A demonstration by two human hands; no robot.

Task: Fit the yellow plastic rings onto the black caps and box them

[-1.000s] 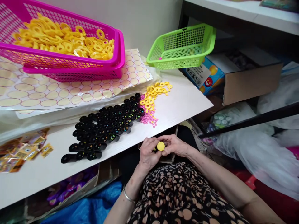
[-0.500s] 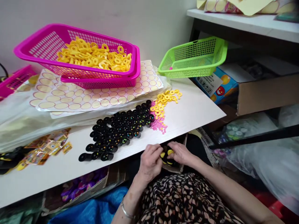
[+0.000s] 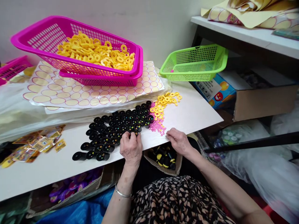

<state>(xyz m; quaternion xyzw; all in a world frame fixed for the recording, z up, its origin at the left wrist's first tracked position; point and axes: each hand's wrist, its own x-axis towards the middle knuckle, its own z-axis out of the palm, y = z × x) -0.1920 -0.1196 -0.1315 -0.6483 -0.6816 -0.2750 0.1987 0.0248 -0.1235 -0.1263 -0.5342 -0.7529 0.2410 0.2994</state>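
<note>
My left hand (image 3: 131, 147) is closed over the front edge of a group of small black cups (image 3: 102, 156), its fingertips gripping one of them. Small coloured bits show inside several cups. At the near side of a scatter of tiny pink rings (image 3: 157, 125), my right hand (image 3: 178, 141) has thumb and fingers pinched together; whatever is in the pinch is too small to make out. Loose yellow ring-shaped pieces (image 3: 167, 99) lie just beyond the pink rings. Below the table edge, between my forearms, a cardboard box (image 3: 179, 165) holds black-and-yellow pieces (image 3: 166, 160).
A magenta basket (image 3: 93, 70) of yellow pieces stands on sticker sheets (image 3: 67, 98) at the back. A green basket (image 3: 193, 77) sits at the right rear. Shiny cards (image 3: 35, 146) lie at left. A box of purple items (image 3: 67, 189) is under the table.
Both hands have risen out of the cardboard box. My left hand has moved left to the black cups, my right hand up to the pink rings. The camera view has shifted slightly.
</note>
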